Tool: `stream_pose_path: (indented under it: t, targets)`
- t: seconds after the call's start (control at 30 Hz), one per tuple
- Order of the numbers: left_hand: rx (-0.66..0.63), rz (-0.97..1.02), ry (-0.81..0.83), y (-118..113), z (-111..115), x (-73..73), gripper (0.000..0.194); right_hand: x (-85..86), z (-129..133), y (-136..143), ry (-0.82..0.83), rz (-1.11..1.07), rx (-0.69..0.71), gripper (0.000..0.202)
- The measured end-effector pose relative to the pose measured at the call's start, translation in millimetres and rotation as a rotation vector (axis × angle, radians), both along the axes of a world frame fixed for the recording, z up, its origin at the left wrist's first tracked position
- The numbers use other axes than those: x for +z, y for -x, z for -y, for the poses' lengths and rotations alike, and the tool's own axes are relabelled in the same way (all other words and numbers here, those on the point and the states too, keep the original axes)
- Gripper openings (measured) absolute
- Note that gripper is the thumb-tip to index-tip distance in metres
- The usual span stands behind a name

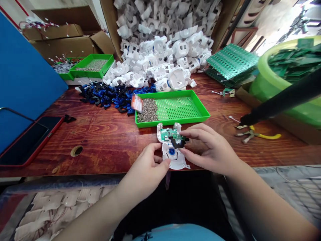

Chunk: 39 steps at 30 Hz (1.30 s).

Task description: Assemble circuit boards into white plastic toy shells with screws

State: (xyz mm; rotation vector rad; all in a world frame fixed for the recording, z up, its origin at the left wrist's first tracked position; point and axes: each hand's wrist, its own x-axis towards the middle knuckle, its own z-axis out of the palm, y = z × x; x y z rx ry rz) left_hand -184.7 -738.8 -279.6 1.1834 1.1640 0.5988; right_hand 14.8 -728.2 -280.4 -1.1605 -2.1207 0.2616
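A white plastic housing lies at the table's front edge, with a green circuit board seated in its far end and a blue round part in its middle. My left hand grips the housing's left side, thumb on its near part. With fingers and thumb, my right hand pinches a black plastic bracket over the near edge of the board. Whether the bracket touches the board I cannot tell. Just beyond the housing stands a green tray with small screws in its left part.
Blue and black plastic clips are heaped behind the tray's left. White housings spill from a carton. Yellow-handled pliers lie at right, below a black pole. A phone lies left. Circuit boards are stacked at back right.
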Motion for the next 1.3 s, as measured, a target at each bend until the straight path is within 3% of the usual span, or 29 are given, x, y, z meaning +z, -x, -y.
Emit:
stream_pose_path:
  t: [0.2,0.33,0.5,0.6,0.77,0.87,0.93,1.1,1.3]
  targets:
    - [0.039,-0.048,-0.034,-3,2,-2.5,0.021,-10.8,5,4,0.176,-0.357,-0.074,0.03]
    - [0.086,-0.021,-0.036,-2,9,-5.0,0.007,-15.5,7,5,0.096,-0.422,-0.2,0.032]
    - [0.09,-0.081,-0.059,-7,9,-5.2,0.025,-21.4,7,12,0.115,-0.456,-0.338,0.032]
    - [0.022,-0.184,-0.165,-13,6,-0.3,0.03,-24.0,7,16,0.272,-0.689,-0.321,0.032]
    - [-0.014,-0.348,-0.324,-23,2,5.0,0.021,-23.5,10,17,0.432,-0.946,-0.236,0.034]
    - [-0.02,-0.374,-0.346,-22,6,2.1,0.018,-26.0,13,17,0.483,-1.015,-0.207,0.032]
    - [-0.018,-0.259,-0.271,-18,10,-1.1,0.018,-27.9,17,17,0.475,-1.033,-0.166,0.029]
    - [0.09,0.194,0.032,-8,29,-9.8,0.023,-25.6,28,24,0.26,-0.896,-0.189,0.027]
    - [0.202,0.311,0.043,-4,51,-20.3,0.029,-18.6,37,29,-0.168,-0.246,-0.167,0.046]
